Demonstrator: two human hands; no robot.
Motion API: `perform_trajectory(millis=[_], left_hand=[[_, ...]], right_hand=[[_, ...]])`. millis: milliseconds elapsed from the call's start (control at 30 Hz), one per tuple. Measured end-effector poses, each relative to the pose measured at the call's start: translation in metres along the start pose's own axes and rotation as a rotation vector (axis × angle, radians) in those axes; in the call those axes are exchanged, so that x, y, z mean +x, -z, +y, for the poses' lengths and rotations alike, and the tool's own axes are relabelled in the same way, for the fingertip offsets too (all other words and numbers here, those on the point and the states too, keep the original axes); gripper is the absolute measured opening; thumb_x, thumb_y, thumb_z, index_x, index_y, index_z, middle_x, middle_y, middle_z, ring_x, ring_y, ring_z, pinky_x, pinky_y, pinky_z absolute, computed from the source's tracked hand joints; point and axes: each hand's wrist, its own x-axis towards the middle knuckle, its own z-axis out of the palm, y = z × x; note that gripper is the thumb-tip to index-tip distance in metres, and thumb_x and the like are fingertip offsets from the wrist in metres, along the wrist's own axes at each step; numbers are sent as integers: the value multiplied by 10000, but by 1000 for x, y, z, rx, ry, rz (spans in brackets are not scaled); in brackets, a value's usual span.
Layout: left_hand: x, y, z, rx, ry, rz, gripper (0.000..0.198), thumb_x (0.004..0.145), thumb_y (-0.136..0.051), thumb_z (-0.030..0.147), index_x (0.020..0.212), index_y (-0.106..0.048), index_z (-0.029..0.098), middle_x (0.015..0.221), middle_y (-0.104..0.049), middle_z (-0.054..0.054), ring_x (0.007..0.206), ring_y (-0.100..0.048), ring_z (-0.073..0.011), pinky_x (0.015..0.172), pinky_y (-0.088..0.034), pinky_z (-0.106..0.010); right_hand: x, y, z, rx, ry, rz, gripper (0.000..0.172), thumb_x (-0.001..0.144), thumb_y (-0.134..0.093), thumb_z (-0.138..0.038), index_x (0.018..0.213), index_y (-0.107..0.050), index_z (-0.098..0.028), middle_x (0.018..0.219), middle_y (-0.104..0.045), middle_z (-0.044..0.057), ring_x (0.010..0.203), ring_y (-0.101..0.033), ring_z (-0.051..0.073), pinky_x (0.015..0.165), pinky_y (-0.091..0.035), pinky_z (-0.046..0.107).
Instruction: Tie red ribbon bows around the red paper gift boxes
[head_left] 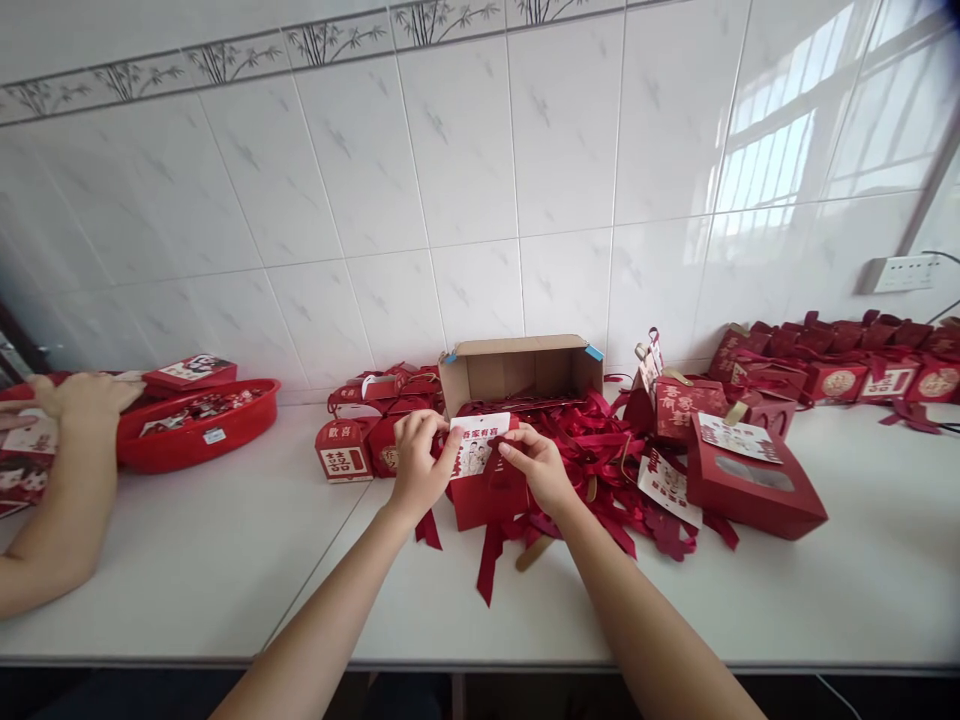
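Note:
A white printed card (474, 456) with red lettering and a drawn couple stands against a red gift box (480, 503) in front of me. My left hand (420, 462) is closed on the card's left edge. At the card's right side, my right hand (541, 468) pinches a dark red ribbon (495, 466) that crosses the card. One ribbon tail (490, 565) hangs down onto the table. Behind and to the right of my right hand lies a heap of red ribbons (592, 450). A small red box with a white label (343, 452) sits left of my left hand.
Behind the ribbons, an open cardboard box (521, 372) leans near the tiled wall. A larger red box (754, 480) with cards stands at right, with rows of red boxes (892, 375) beyond. At left, another person's arm (71, 490) is beside a red plastic basin (202, 448).

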Motion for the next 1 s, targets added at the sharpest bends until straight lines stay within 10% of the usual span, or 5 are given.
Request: perform_trajectory(millis=[233, 467, 1000], left_hand=[[2, -20, -13, -366, -16, -93, 263, 882, -504, 304, 1117, -569, 204, 947, -680, -57, 893, -650, -186, 835, -515, -315], [-13, -33, -13, -430, 75, -69, 149, 866, -566, 324, 944, -616, 209, 907, -686, -34, 827, -653, -178, 778, -520, -287], [-22, -32, -6, -476, 147, -114, 145, 905, -506, 344, 970, -512, 215, 930, -613, -37, 844, -592, -171, 790, -472, -290]], right_hand=[[2, 1, 4, -99, 28, 49, 244, 644, -786, -393, 769, -690, -206, 1096, -493, 52, 1069, -508, 225, 974, -417, 387], [-2, -3, -1, -358, 186, 148, 155, 683, -762, -374, 737, -725, -233, 1297, -430, 67, 1273, -377, 278, 1113, -265, 434], [-9, -10, -4, -426, 220, 116, 54, 744, -727, -309, 780, -740, -270, 1254, -519, 64, 1207, -475, 290, 1023, -388, 490]])
